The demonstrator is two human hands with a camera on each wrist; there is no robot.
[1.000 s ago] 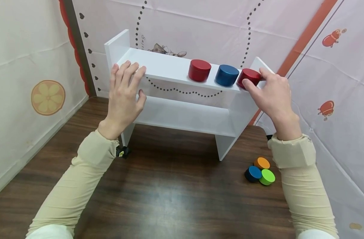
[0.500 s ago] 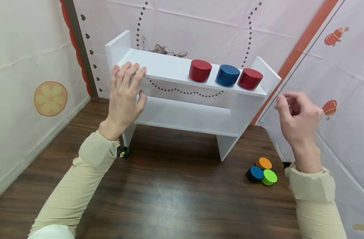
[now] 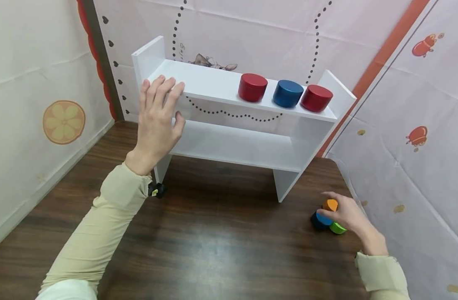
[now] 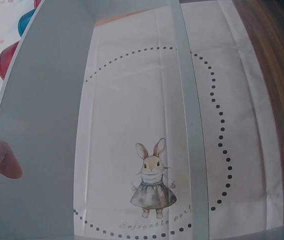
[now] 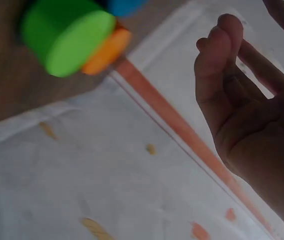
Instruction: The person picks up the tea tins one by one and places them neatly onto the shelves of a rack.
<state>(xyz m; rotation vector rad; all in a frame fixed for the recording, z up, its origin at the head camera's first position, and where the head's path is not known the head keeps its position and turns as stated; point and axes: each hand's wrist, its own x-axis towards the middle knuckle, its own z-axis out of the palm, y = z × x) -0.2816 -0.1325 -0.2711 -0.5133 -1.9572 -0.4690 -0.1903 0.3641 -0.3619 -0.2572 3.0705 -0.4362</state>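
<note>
In the head view, a white shelf (image 3: 236,143) is standing on a brown table (image 3: 214,250). The left hand (image 3: 155,121) is resting at the front of its top board, near the left end, fingers spread and grasping nothing. Toward that board's right end, a large red block (image 3: 252,88), a large blue block (image 3: 287,94) and a second red block (image 3: 316,99) are sitting close to the front edge; jolting the shelf could be toppling them. Right of the shelf, the right hand (image 3: 351,214) is hovering over an orange block (image 3: 329,205), a small blue block (image 3: 320,222) and a green block (image 3: 338,228).

In the left wrist view, the thumb is overlapping the shelf's board, gripping nothing.

In the right wrist view, the fingers are bending slightly around nothing. The small blocks are huddling so tightly that a careless pinch could be knocking neighbours farther from the shelf.
</note>
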